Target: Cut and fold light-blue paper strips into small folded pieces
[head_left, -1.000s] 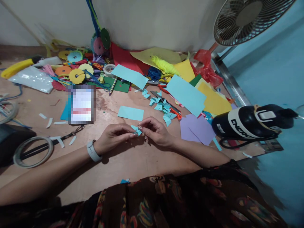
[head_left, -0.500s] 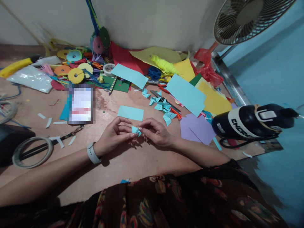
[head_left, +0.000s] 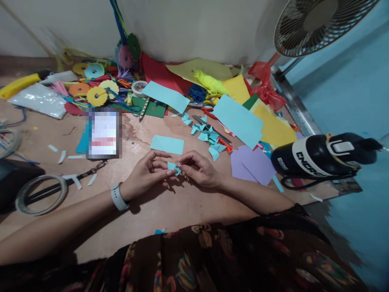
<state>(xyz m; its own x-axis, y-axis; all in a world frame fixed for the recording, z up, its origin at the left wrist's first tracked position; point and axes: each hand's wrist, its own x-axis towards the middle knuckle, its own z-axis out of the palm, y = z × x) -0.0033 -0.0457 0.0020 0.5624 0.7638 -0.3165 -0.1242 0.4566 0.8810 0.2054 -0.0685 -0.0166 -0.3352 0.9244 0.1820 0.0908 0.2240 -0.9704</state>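
Observation:
Between my two hands, over the table's middle, is a small folded piece of light blue paper point(head_left: 173, 166). My left hand point(head_left: 151, 168) pinches its left side between thumb and fingers. From the other side my right hand point(head_left: 199, 169) grips it with the fingertips, which hide part of the folds. Just beyond the hands lies a flat light blue paper rectangle point(head_left: 167, 144). Several small folded light blue paper pieces point(head_left: 207, 134) are heaped farther back to the right, beside a dark-bladed cutting tool with orange handles.
Larger blue sheets point(head_left: 238, 121), purple sheets point(head_left: 253, 164) and a black bottle point(head_left: 319, 156) are on the right. A phone point(head_left: 103, 134), a tape roll point(head_left: 41, 194) and paper scraps lie left. Coloured craft pieces point(head_left: 97, 96) crowd the back, and a fan point(head_left: 320, 20) stands at the back right.
The folded paper has turned slightly between my fingertips, with small finger shifts. Both hands stay in nearly the same place.

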